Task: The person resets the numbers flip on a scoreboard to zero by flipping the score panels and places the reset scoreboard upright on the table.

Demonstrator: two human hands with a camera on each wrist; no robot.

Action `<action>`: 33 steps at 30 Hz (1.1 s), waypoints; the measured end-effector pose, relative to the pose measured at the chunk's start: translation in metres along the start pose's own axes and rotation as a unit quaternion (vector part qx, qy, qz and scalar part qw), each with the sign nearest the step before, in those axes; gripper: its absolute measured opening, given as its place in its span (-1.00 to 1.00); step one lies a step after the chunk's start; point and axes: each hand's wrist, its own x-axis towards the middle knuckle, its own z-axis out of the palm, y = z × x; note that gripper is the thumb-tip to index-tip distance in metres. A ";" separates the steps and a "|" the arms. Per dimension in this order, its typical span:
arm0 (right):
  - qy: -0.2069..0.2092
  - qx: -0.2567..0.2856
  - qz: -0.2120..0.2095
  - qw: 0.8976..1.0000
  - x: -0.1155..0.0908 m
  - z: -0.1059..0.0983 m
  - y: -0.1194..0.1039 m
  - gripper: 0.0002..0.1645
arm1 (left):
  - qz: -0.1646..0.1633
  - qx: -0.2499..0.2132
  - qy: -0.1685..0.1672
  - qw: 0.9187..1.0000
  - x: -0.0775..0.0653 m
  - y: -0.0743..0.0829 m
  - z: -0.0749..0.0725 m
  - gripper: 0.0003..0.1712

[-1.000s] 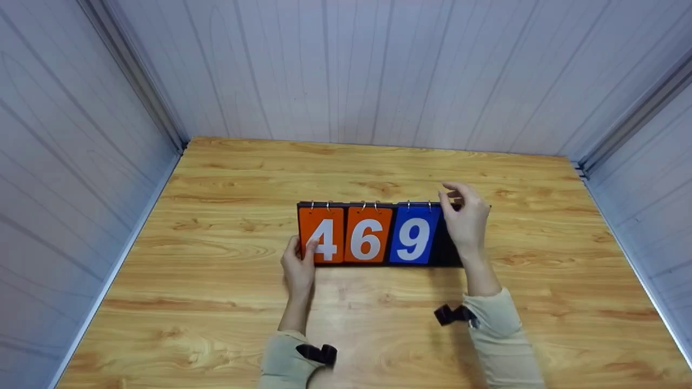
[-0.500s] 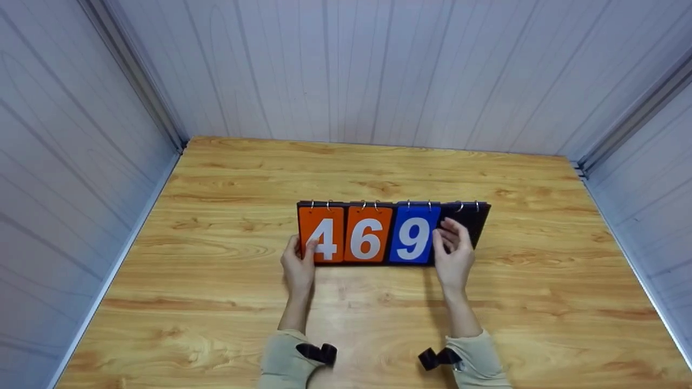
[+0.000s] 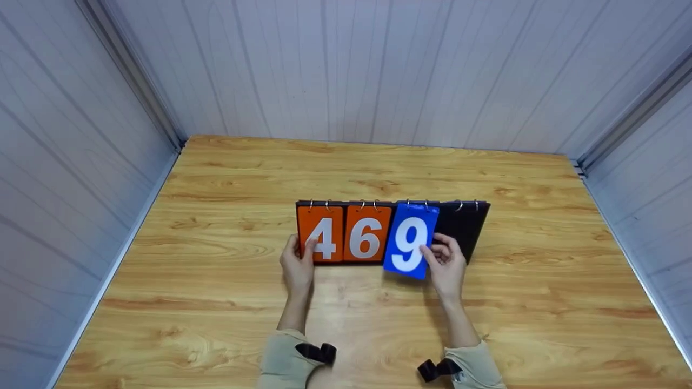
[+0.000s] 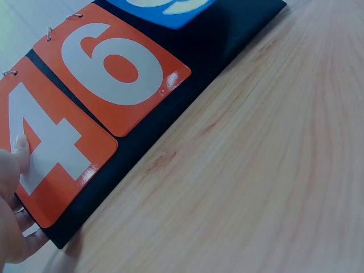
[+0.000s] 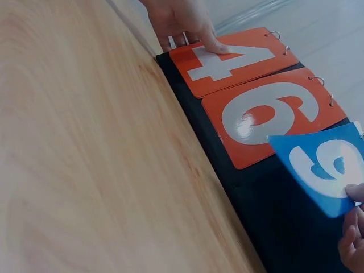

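Observation:
A black flip scoreboard (image 3: 459,232) carries number cards on metal rings: an orange 4 card (image 3: 320,216), an orange 6 card (image 3: 354,216) and a blue 9 card (image 3: 400,251). My left hand (image 3: 297,273) grips the board's left end, thumb across the 4 card and fingers behind the board. My right hand (image 3: 448,273) pinches the blue card at its right edge, thumb on the front. That card is lifted off the board at its lower end, as the right wrist view shows, while its top stays on the rings. The board's rightmost section shows bare black.
The scoreboard stands on a wood-grain table (image 3: 216,216). Pale panel walls (image 3: 351,70) close in the back and both sides. A black strap-on camera sits on each sleeve, the left one (image 3: 319,354) and the right one (image 3: 435,370).
My right hand has come down and left from the board's top right corner to the blue 9 card, and the card's lower end has swung outward. My left hand keeps its hold.

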 end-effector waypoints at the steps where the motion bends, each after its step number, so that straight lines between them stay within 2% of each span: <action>1: -0.005 0.011 -0.007 1.000 -0.001 -0.001 -0.001 -0.56 | -0.002 -0.002 -0.002 1.000 0.000 0.000 0.000 -0.82; 4: -0.023 0.039 -0.033 0.998 -0.004 -0.004 -0.005 -0.56 | -0.001 -0.008 -0.004 1.000 0.000 0.000 -0.001 -0.82; 11: -0.061 0.078 -0.068 0.993 -0.003 -0.017 -0.011 -0.86 | 0.001 -0.004 -0.006 1.000 0.000 -0.001 -0.001 -0.81; 15: -0.094 0.068 -0.085 0.990 0.003 -0.028 -0.012 -0.84 | 0.003 -0.005 -0.005 1.000 0.000 -0.001 0.000 -0.80; 19: -0.121 0.089 -0.118 0.982 0.010 -0.035 -0.019 -0.77 | 0.003 -0.003 -0.004 1.000 0.000 -0.001 -0.001 -0.82; 22: -0.102 0.092 -0.145 0.980 0.018 -0.033 -0.027 -0.71 | 0.004 -0.002 -0.003 1.000 0.000 -0.002 -0.001 -0.82; 25: -0.052 0.061 -0.193 0.978 0.030 -0.027 -0.039 -0.75 | 0.019 -0.003 -0.002 1.000 0.000 -0.003 -0.001 -0.81; 30: 0.009 0.005 -0.281 0.960 0.057 -0.016 -0.058 -0.84 | 0.032 -0.002 -0.002 0.999 0.001 -0.003 0.001 -0.80; 33: 0.025 -0.023 -0.293 0.956 0.072 -0.010 -0.065 -0.85 | 0.026 -0.005 -0.004 1.000 0.002 -0.002 0.001 -0.81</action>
